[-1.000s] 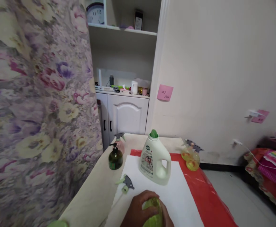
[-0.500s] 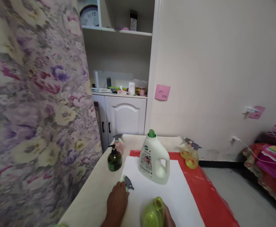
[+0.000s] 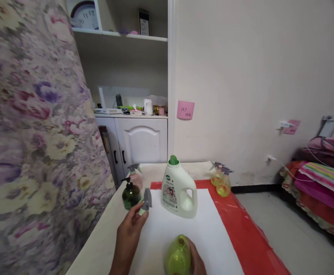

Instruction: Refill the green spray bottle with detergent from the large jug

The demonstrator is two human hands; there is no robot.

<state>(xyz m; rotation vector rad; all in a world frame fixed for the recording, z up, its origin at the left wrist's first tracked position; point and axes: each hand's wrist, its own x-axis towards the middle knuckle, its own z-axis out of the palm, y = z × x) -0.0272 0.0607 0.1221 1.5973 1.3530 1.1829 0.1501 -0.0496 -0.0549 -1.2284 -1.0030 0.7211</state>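
Between the fingertips and thumb of my left hand (image 3: 131, 229) is a grey-and-pale-green spray trigger head (image 3: 147, 199), held up off the table. My right hand (image 3: 196, 256) wraps the right side of a translucent green bottle (image 3: 178, 256), whose neck is uncapped and tilts slightly toward the far side. Beyond both hands stands a large pale-green detergent jug (image 3: 176, 191) with a green spout in its mouth and a handle on the right. A dark green pump bottle (image 3: 131, 195) is just beyond my left hand.
White paper (image 3: 207, 225) lies over a red sheet (image 3: 241, 225) on the table. A pink spray bottle (image 3: 136, 179) stands behind the pump bottle. Two yellow spray bottles (image 3: 223, 186) are at the far right corner. A floral curtain (image 3: 41, 152) hangs at the left.
My left hand has lifted the spray trigger head and turned it more upright. My right hand still holds the green bottle. The whole view has swung a little to the right.
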